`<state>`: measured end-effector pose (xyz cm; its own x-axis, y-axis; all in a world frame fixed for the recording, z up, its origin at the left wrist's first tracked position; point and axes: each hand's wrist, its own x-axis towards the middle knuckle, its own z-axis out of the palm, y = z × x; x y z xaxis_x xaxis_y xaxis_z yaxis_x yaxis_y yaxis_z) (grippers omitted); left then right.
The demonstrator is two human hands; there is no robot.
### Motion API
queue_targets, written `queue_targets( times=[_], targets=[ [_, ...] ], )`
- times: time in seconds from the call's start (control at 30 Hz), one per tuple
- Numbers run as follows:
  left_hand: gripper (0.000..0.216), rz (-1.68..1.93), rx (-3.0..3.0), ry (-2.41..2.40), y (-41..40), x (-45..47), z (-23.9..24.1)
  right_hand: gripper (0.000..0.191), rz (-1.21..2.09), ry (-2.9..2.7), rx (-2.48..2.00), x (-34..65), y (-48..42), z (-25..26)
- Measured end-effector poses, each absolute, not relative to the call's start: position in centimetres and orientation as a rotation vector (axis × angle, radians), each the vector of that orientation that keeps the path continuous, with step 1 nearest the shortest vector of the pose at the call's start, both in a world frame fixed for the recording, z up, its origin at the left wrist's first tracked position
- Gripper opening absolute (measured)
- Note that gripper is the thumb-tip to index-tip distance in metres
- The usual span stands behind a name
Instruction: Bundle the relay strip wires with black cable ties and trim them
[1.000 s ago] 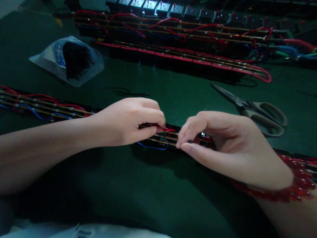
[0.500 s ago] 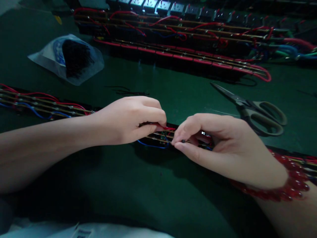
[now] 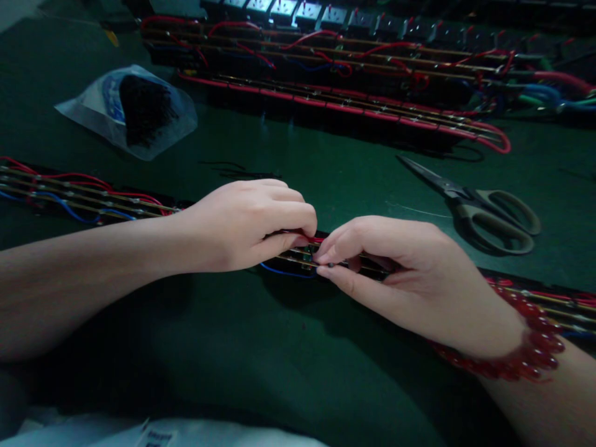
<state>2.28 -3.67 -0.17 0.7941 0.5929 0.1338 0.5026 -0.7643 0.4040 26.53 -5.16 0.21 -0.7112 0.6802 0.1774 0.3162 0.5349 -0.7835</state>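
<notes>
Both hands meet over a long black strip [image 3: 298,253] with brass rails and red and blue wires. My left hand [image 3: 261,223] is closed, thumb and fingers pinching at the red wire [image 3: 318,239] along the strip's far side. Just to its right, my right hand [image 3: 400,267] pinches a small dark piece that looks like the end of a black cable tie [image 3: 331,265]; most of it is hidden by the fingers. A blue wire [image 3: 288,271] bows out along the near side, below the left fingertips.
Scissors [image 3: 470,202] lie on the green table [image 3: 233,347] beyond my right hand. A clear bag [image 3: 149,115] of black strands sits at the far left. Loose black strands [image 3: 242,169] lie behind my left hand. More wired strips [image 3: 326,102] stretch across the back.
My right hand has shifted left, closer to the left fingertips, with the small dark piece still pinched. My left hand has barely moved.
</notes>
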Motion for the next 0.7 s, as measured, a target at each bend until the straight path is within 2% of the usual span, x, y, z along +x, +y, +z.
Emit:
queue_targets(
  times=[0.33, 0.7],
  targets=[
    [0.022, 0.249, 2.551, 0.920, -3.74, 2.37, 0.26, 0.015, 0.872, -2.378, -0.746, 26.22, -5.29, 0.02],
    [0.020, 0.339, 2.544, 0.943, -3.97, 2.31, 0.24, 0.013, 0.925, -2.343, -0.901, 26.21, -5.39, 0.15]
  ],
)
